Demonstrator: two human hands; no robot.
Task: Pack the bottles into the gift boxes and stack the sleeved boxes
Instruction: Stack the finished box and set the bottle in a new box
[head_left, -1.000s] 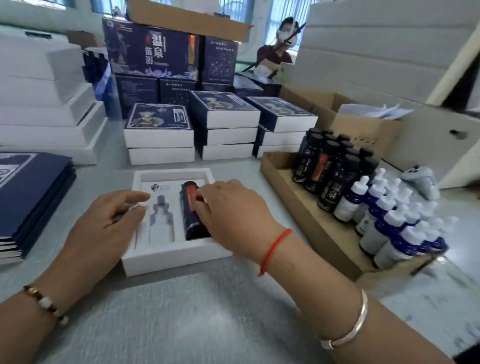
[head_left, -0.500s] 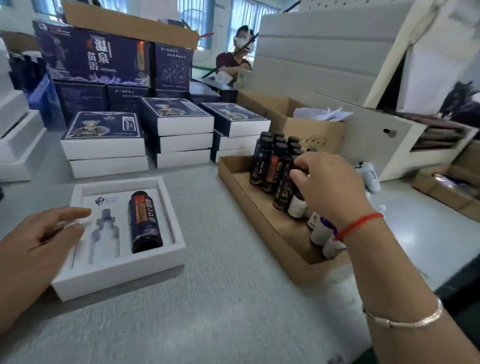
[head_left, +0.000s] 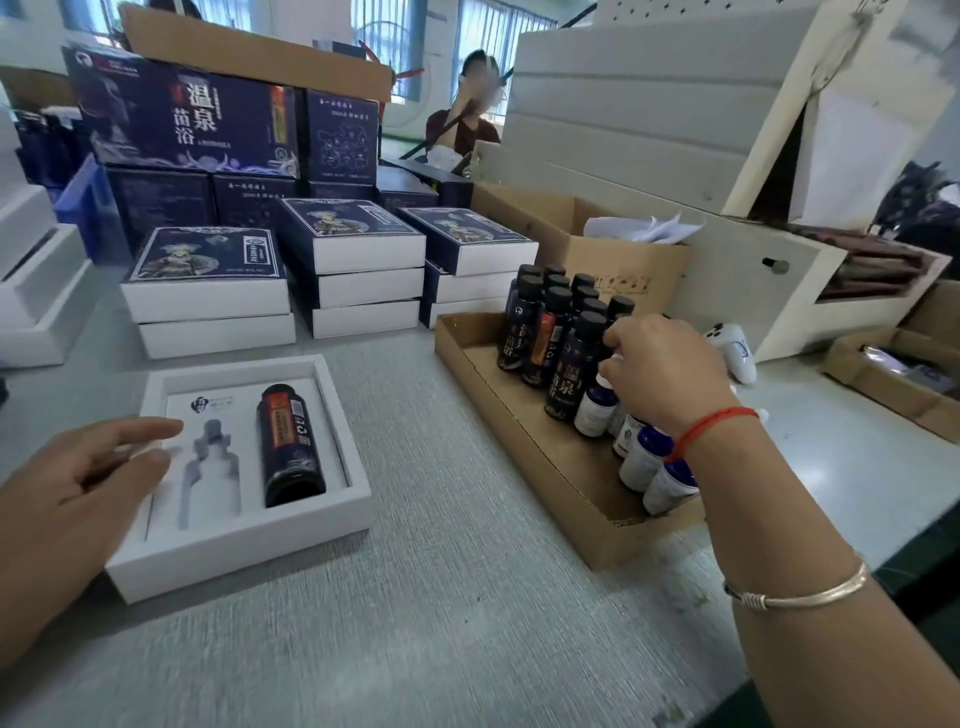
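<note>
My right hand (head_left: 662, 371) curls round the cap of a small white-and-blue bottle (head_left: 597, 405) in the cardboard tray (head_left: 519, 441), hemmed by glossy black-capped dark bottles (head_left: 566, 358) behind it. Left of the tray, the matte white gift box (head_left: 239, 540) holds one dark bottle (head_left: 288, 441) beside a bare bottle-shaped slot; my left hand (head_left: 78, 483) rests loosely spread on its left rim. Sleeved boxes (head_left: 208, 280) stand stacked behind.

One open gift box (head_left: 332, 426) holds one dark bottle (head_left: 288, 444); three stacks of sleeved boxes (head_left: 353, 270) stand behind.
</note>
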